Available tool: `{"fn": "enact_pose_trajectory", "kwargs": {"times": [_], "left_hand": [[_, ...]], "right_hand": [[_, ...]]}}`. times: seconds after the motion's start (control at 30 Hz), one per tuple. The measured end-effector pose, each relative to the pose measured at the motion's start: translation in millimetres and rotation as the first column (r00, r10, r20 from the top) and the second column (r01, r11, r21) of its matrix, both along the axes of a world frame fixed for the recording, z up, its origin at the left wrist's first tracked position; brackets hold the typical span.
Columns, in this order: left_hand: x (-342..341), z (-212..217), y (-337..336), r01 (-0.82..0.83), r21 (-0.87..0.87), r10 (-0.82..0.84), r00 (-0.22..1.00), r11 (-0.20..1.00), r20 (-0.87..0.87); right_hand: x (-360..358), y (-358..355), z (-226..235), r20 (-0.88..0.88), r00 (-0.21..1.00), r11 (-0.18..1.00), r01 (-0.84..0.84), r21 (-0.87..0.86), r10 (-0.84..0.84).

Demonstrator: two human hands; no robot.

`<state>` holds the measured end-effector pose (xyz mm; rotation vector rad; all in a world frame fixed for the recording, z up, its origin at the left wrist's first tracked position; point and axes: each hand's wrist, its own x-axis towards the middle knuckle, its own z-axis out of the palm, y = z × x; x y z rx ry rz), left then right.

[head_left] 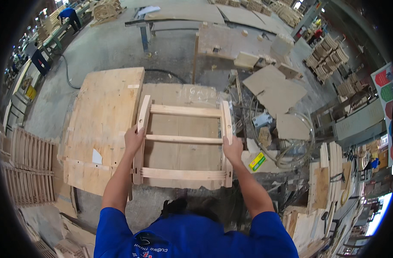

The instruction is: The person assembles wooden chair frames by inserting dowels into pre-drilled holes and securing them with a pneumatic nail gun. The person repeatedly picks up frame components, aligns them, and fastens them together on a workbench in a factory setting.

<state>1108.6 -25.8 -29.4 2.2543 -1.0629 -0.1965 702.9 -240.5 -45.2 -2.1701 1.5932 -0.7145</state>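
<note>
Pale wood forms the ladder-like frame (183,144) lying flat on the workbench (179,92) at the centre of the view. The frame has two curved side rails and three cross rails: one at its 12 o'clock end, one near the middle, one at its 6 o'clock end.

The left hand (134,139) is clenched around the left side rail, level with the middle cross rail. The right hand (233,150) is clenched around the right side rail, just below where the middle cross rail joins it. Both forearms enter from 6 o'clock, out of blue short sleeves.

At 9 o'clock from the frame, a large plywood panel (104,124) lies on the bench, its right edge just beside the left rail. At 3 o'clock from the frame, a coil of clear hose (308,133) rests among cardboard sheets (276,88) and wood offcuts; a small yellow-green box (257,161) lies near the right hand, at about 4 o'clock from it.

At 9 o'clock in the view, slatted wooden assemblies (28,167) are stacked beside the bench. At 11 o'clock, well apart, a person in a blue top (70,15) bends over another bench. At 2 o'clock, stacks of wooden parts (330,53) stand on the concrete floor (106,47).
</note>
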Motion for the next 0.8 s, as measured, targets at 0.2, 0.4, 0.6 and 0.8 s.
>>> {"fn": "enact_pose_trajectory", "kwargs": {"times": [0.2,0.4,0.6,0.8], "left_hand": [[-5,-10,25,0.006,0.099,0.018,0.972,0.995,-0.235],[-1,-30,59,0.015,0.180,0.068,0.891,0.983,-0.448],[-18,-28,74,0.050,0.073,-0.005,0.860,0.996,-0.510],[-37,-21,50,0.082,0.216,0.028,0.887,0.973,-0.461]], "right_hand": [[-26,8,9,0.243,0.965,0.798,-0.221,0.561,0.097],[-42,27,-2,0.413,0.910,0.619,-0.334,0.711,0.017],[-46,23,-1,0.400,0.916,0.570,-0.340,0.748,0.020],[-61,20,-11,0.313,0.948,0.650,-0.201,0.733,-0.060]]}}
